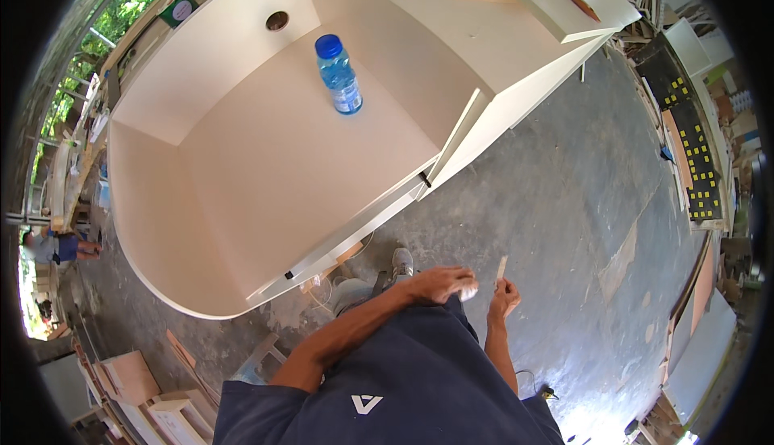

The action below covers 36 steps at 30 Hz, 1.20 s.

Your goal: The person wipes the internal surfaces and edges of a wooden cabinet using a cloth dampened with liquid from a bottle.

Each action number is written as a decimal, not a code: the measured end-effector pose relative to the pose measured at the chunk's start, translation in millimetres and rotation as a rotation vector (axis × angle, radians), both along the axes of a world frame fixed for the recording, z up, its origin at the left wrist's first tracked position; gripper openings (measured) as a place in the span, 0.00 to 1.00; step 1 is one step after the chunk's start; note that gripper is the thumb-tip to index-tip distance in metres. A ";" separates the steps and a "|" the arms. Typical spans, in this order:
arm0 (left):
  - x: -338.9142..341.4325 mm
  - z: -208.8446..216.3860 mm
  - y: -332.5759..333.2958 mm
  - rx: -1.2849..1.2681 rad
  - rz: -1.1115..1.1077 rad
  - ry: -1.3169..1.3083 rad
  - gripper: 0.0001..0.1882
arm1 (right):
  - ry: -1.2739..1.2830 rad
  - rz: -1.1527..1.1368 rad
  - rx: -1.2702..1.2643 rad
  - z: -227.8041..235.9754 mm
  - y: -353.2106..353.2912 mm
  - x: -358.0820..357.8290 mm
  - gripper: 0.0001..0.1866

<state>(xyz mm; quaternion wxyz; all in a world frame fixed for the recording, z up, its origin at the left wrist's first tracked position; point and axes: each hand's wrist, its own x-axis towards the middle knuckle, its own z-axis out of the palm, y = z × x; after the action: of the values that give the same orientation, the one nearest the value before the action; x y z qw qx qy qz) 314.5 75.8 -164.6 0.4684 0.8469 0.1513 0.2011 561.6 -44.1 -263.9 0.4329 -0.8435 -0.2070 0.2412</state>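
My left hand (442,284) is in front of my body, its fingers closed on a small white bit (468,292) too blurred to name. Just to its right, my right hand (505,300) pinches a short, flat, pale strip (501,267), which looks like wood and points upward. The two hands are apart. Ahead of them stands a large cream-coloured cabinet body (266,163), open at the top with a curved left end. Inside it a blue-capped plastic bottle (340,76) holds blue-looking liquid. A round hole (277,21) pierces the cabinet's far wall.
Pale boards (532,2) lie on the cabinet's right top. A narrow strip (458,135) sticks up at its near right corner. Grey concrete floor (556,179) extends to the right. Panels (701,356) lean at the right. Another person (60,247) is far left.
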 end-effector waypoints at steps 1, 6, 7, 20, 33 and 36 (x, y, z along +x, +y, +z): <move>-1.8 20.9 -5.1 -0.106 0.015 -0.010 0.24 | 0.017 -0.032 -0.011 -1.1 -7.0 0.7 0.12; -123.1 101.0 39.0 0.025 1.113 -0.078 0.22 | -0.051 -0.105 -0.129 -45.2 -88.2 26.9 0.12; -160.3 104.9 44.5 0.018 1.363 -0.065 0.22 | -0.031 -0.121 -0.180 -47.1 -98.5 26.2 0.12; -3.5 40.9 17.7 -0.094 0.004 0.115 0.16 | -0.011 -0.080 -0.265 -43.4 -64.6 25.5 0.10; -12.2 42.9 108.9 0.003 0.500 0.105 0.21 | -0.021 -0.002 -0.297 -56.7 -99.8 21.4 0.10; 11.0 46.2 49.5 -0.133 -0.054 0.119 0.20 | -0.043 -0.064 -0.357 -70.9 -119.5 22.7 0.09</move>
<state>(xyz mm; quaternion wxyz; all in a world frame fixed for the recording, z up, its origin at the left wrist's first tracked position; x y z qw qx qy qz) 325.5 125.4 -118.4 0.5192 0.8281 0.1687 0.1273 584.3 -163.5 -334.8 0.2795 -0.9180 -0.1432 0.2423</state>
